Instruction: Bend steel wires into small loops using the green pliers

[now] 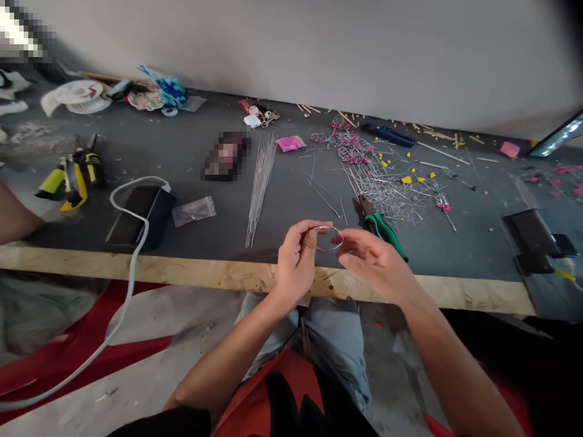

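A thin silver wire bent into a round loop (342,239) is pinched between the thumb and fingers of my left hand (298,255), above the table's front edge. The twisted part of the wire lies at those fingertips. My right hand (376,261) is at the loop's right side, thumb and fingers apart; whether its fingertips touch the wire I cannot tell. Just behind that hand rest green-handled pliers (385,233). A bundle of straight wires (262,182) lies left of my hands, and a heap of wire pieces with pink bits (353,145) lies beyond them.
Yellow-handled tools (75,173), a dark box with a white cable (139,212) and a small plastic bag (194,211) occupy the left. A pink packet (290,144) and a dark blue tool (388,135) lie farther back. The wooden table edge (246,276) runs before me.
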`<state>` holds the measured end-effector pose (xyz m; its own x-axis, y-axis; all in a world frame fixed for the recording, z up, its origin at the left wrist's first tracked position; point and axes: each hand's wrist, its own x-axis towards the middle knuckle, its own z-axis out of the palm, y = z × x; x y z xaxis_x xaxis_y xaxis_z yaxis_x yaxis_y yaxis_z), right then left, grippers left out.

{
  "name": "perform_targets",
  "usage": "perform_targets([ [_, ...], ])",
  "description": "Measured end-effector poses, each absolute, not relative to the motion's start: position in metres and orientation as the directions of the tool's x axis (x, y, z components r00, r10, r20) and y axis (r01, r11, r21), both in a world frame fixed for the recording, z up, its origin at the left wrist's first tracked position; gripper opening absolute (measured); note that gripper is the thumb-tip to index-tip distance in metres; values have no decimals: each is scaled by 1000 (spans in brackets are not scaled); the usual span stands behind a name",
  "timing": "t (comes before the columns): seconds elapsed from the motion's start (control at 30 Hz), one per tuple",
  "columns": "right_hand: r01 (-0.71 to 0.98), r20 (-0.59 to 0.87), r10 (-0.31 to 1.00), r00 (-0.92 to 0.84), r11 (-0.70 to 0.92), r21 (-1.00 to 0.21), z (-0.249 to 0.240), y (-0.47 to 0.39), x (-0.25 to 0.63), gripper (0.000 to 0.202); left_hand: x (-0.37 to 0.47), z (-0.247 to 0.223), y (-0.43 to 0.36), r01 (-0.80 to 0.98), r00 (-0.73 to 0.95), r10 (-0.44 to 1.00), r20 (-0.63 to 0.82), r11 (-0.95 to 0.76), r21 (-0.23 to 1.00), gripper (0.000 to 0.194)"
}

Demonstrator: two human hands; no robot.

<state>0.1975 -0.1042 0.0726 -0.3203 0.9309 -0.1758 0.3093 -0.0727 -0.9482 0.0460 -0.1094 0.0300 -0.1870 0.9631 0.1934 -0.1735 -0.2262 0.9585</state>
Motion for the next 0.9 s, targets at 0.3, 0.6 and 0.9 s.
perform_targets([
  [0.3,326,-124,958,-259,-34,-945,71,-109,181,29,35,23,-119,130,-34,943,331,-324,937,29],
  [0.6,533,-90,956,-280,77,-842,93,-112,187,29,25,38,-123,327,84,885,457,-458,826,24],
  [0.9,94,-250,874,-417,-232,-968,90,-105,191,19,12,52,-117,-415,348,909,-229,368,832,12],
])
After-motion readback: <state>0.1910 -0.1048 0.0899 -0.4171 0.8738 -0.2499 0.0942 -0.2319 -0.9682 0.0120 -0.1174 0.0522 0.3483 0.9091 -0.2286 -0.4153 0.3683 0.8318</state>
